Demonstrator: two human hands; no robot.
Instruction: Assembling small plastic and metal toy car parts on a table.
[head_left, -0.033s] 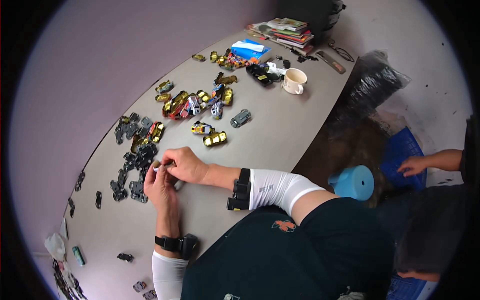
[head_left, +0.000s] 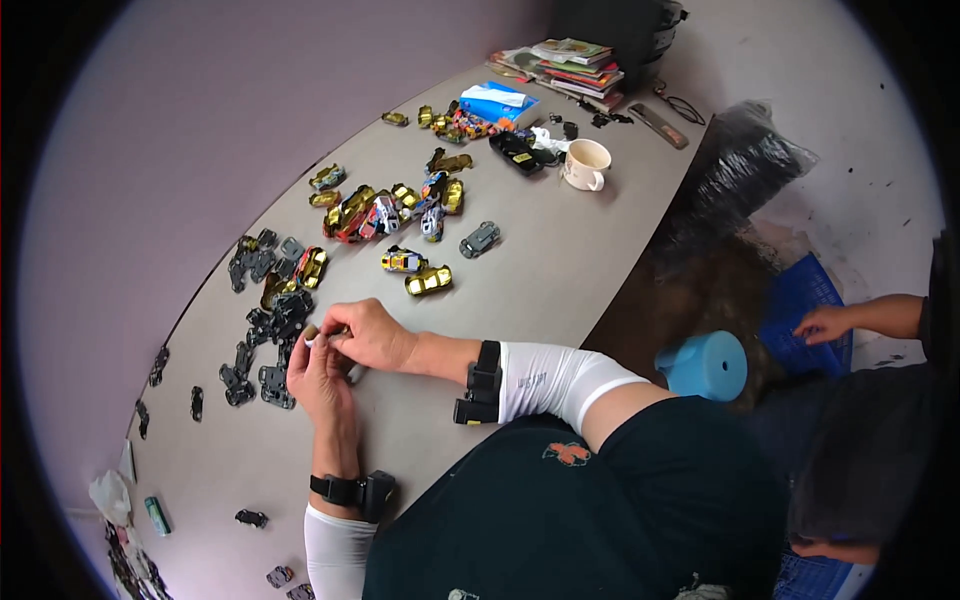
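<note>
My left hand (head_left: 320,378) and my right hand (head_left: 372,335) meet over the near side of the table, fingertips pinched together. Whatever sits between them is small and mostly covered by the fingers. A bit of white and a brownish tip (head_left: 311,331) show at the left hand's fingertips; I cannot make out what they belong to. Just beyond and left of the hands lies a heap of dark grey toy car chassis (head_left: 278,318). Farther off, shiny gold toy car bodies (head_left: 429,281) and a yellow-and-blue toy car (head_left: 404,260) rest on the tabletop.
More toy cars (head_left: 380,215) cluster along the wall side of the table (head_left: 540,265). A mug (head_left: 587,165), tissue pack (head_left: 497,103) and stacked books (head_left: 580,72) stand at the far end. To the right are a blue stool (head_left: 705,366), blue crate (head_left: 800,300) and another person's hand (head_left: 823,325).
</note>
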